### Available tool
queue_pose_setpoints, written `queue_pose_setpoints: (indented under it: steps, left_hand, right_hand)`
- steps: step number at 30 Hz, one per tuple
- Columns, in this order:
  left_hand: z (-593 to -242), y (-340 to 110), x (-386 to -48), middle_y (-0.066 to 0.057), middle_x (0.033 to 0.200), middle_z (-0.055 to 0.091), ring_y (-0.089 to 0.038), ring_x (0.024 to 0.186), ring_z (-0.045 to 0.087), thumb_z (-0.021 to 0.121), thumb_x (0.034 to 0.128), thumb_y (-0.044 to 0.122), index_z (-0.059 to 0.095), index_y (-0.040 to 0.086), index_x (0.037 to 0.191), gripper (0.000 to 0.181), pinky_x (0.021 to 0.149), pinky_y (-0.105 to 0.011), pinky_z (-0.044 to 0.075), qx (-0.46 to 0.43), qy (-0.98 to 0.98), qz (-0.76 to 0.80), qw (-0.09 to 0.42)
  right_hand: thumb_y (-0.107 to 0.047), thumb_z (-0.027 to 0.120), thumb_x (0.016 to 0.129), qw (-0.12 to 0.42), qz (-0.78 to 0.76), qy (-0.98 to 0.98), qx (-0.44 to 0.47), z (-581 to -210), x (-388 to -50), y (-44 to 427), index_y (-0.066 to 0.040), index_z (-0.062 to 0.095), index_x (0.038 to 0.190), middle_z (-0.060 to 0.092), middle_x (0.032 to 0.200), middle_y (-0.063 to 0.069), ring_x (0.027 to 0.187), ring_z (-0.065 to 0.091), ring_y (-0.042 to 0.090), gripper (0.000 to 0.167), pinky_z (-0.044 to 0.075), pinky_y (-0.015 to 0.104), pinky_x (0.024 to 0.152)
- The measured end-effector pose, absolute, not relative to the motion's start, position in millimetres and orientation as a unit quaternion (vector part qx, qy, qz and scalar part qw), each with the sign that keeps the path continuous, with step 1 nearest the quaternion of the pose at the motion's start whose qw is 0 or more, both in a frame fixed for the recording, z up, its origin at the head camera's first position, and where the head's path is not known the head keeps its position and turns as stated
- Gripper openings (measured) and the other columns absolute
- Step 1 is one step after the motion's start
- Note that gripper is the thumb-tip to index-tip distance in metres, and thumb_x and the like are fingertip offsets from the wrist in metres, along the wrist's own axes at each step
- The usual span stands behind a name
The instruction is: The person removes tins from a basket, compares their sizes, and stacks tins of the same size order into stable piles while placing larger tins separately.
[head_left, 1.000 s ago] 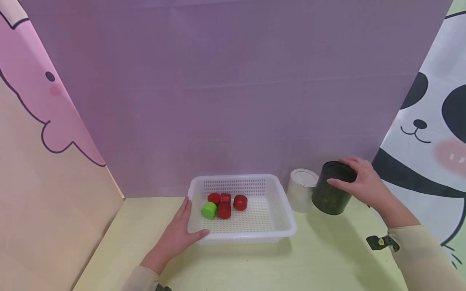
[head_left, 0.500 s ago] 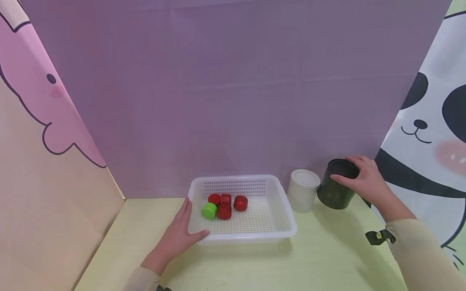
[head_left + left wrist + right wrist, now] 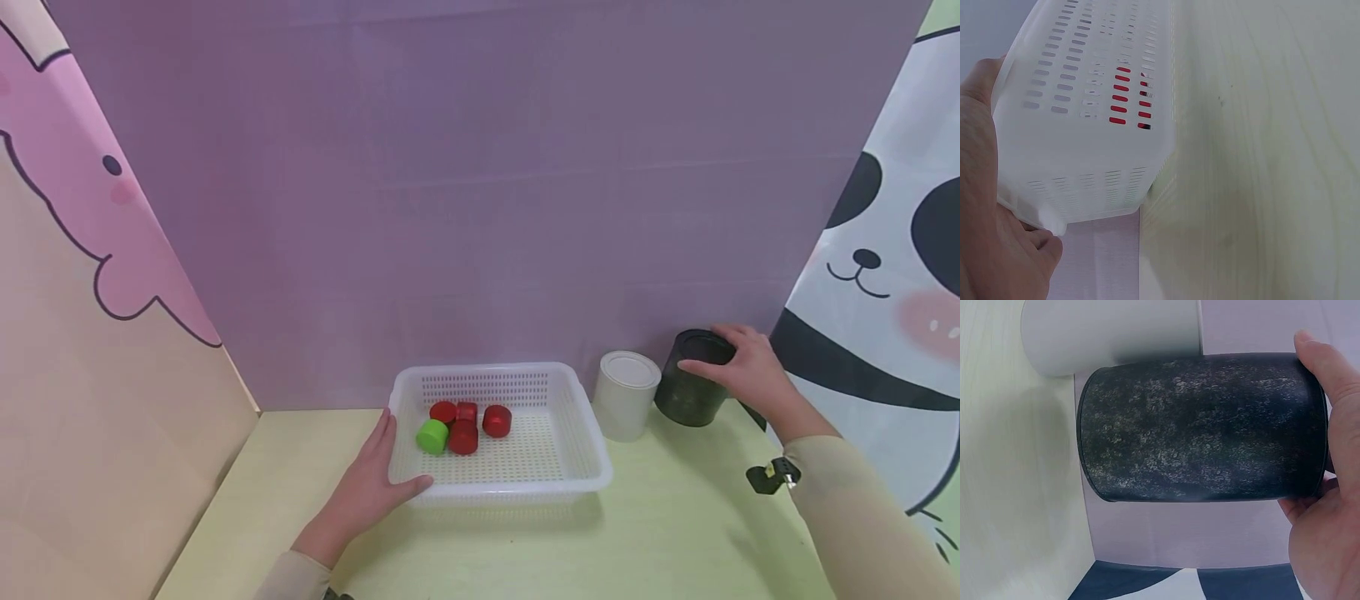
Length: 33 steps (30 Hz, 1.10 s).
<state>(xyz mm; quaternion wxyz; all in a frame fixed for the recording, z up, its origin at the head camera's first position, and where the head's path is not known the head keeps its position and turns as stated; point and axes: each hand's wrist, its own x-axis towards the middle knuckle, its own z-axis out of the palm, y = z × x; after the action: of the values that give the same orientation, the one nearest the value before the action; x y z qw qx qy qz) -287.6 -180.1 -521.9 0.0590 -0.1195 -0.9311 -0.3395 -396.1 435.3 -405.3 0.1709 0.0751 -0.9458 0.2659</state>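
My right hand [image 3: 753, 375] holds a dark, mottled, open-topped can [image 3: 1204, 428] by its upper rim, thumb on the near side. The can is upright in the head view, close beside a white can [image 3: 628, 396]; whether its base fully touches the table I cannot tell. At the near left corner of a white perforated plastic basket [image 3: 510, 486], my left hand [image 3: 367, 479] grips the rim, fingers along the left side and thumb on the front. Inside the basket lie several red cap-like cylinders [image 3: 462, 437] and one green one [image 3: 432, 437], grouped in its left half.
A purple backdrop [image 3: 480, 208] rises behind the pale wooden table [image 3: 540, 550]. Printed panels stand at both sides, a pink figure [image 3: 60, 167] on the left and a panda [image 3: 870, 333] on the right.
The dark can has moved back and slightly right with my right hand, then settled a little lower beside the white can. My left hand and the basket stay in place.
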Motion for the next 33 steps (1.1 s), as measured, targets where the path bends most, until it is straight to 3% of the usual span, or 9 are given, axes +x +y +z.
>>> queue_pose_setpoints:
  steps: [11, 21, 33]
  left_hand:
    - [-521, -179, -288, -0.010, 0.186, 0.005, -0.037, 0.169, 0.016, 0.082, 0.0920, 0.067, 0.010, 0.004, 0.177, 0.127, 0.132, -0.058, 0.028, -0.121, -0.932, -0.337, 0.061]
    - [-520, -179, -286, -0.008, 0.187, 0.003, -0.035, 0.170, 0.015, 0.076, 0.0909, 0.077, 0.010, 0.006, 0.177, 0.129, 0.132, -0.058, 0.028, -0.118, -0.934, -0.332, 0.059]
    - [-519, -179, -285, -0.010, 0.186, 0.004, -0.037, 0.169, 0.015, 0.078, 0.0912, 0.074, 0.012, 0.004, 0.176, 0.129, 0.132, -0.058, 0.027, -0.123, -0.931, -0.340, 0.059]
  right_hand:
    - [-0.050, 0.091, 0.091, 0.133, 0.265, -0.950, 0.101, -421, -407, 441, 0.018, 0.041, 0.159, 0.034, 0.161, 0.045, 0.148, 0.028, 0.068, 0.108, 0.031, 0.083, 0.115]
    - [-0.050, 0.090, 0.093, 0.117, 0.277, -0.948, 0.103, -437, -417, 444, 0.020, 0.037, 0.159, 0.034, 0.162, 0.046, 0.150, 0.028, 0.067, 0.109, 0.029, 0.082, 0.118]
    - [-0.051, 0.088, 0.094, 0.102, 0.273, -0.952, 0.094, -444, -420, 439, 0.019, 0.038, 0.160, 0.034, 0.162, 0.046, 0.150, 0.030, 0.067, 0.108, 0.031, 0.082, 0.117]
